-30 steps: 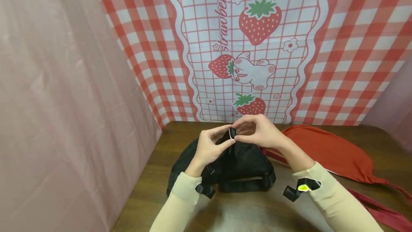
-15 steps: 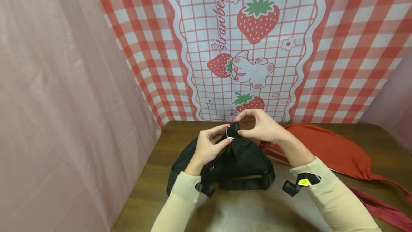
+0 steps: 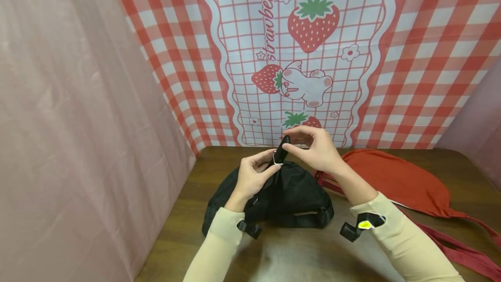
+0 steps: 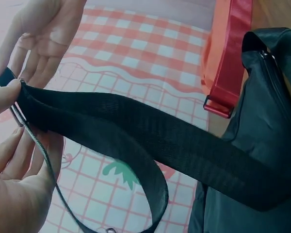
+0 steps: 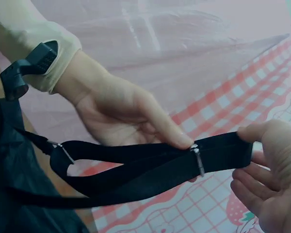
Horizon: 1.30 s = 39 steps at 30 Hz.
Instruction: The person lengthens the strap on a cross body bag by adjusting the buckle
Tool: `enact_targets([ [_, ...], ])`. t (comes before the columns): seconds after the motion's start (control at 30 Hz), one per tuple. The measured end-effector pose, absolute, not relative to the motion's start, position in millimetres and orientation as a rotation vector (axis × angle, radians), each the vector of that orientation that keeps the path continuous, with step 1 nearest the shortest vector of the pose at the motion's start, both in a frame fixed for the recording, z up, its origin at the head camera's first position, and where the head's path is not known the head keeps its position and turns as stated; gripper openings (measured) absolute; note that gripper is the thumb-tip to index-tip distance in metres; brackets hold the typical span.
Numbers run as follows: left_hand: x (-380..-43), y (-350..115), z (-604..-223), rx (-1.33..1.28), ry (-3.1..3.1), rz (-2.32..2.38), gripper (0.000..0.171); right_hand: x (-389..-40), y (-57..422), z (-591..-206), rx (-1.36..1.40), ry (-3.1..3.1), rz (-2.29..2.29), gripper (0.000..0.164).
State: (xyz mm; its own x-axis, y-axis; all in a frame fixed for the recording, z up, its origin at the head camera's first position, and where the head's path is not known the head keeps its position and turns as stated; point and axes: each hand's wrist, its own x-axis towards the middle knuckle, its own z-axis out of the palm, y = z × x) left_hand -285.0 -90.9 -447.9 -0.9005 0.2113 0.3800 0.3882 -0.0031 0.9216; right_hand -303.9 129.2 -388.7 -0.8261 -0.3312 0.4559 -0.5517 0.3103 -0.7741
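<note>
Hands point(image 3: 250, 178) point(image 3: 318, 150) pinching silvery buckle point(image 5: 200, 162), strap point(image 4: 184, 141) (black) — bag point(image 3: 301, 190) beneath

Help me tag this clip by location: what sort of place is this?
Probably a small indoor filming booth, though the pictures can't confirm that: a wooden table stands against a hanging strawberry-print cloth, with a plain pinkish drape along the left.

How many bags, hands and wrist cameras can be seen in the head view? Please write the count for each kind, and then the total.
Bags: 2 (black bag, orange-red bag)
Hands: 2 (left hand, right hand)
Wrist cameras: 2 (left wrist camera, right wrist camera)
Total: 6
</note>
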Motion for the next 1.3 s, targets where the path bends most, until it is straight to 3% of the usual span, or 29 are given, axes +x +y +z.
enact_targets([
  [0.37, -281.3, -89.6, -451.4, -0.62, -2.157, -2.056, 0.043, -304.5, 121.6, -396.3, 0.767, -2.313, 1.709, 0.037],
  [0.53, -281.8, -91.5, -451.0, -0.629, -2.115, -2.082, 0.042, -305.1, 123.0, -403.8, 0.738, -2.323, 1.767, 0.059],
  [0.67, -285.2, -92.7, -446.7, -0.643, -2.024, -2.102, 0.041, -305.5, 123.5, -422.7, 0.841, -2.447, 1.762, 0.067],
  [0.97, -281.3, -97.6, -443.6, -0.566, -2.048, -2.144, 0.043, -295.6, 118.8, -468.1, 0.921, -2.47, 1.588, 0.039],
  [1.3, -280.9, -89.8, -440.8, -0.609, -2.012, -2.169, 0.042, -293.9, 117.6, -479.9, 0.998, -2.29, 1.667, 0.036],
])
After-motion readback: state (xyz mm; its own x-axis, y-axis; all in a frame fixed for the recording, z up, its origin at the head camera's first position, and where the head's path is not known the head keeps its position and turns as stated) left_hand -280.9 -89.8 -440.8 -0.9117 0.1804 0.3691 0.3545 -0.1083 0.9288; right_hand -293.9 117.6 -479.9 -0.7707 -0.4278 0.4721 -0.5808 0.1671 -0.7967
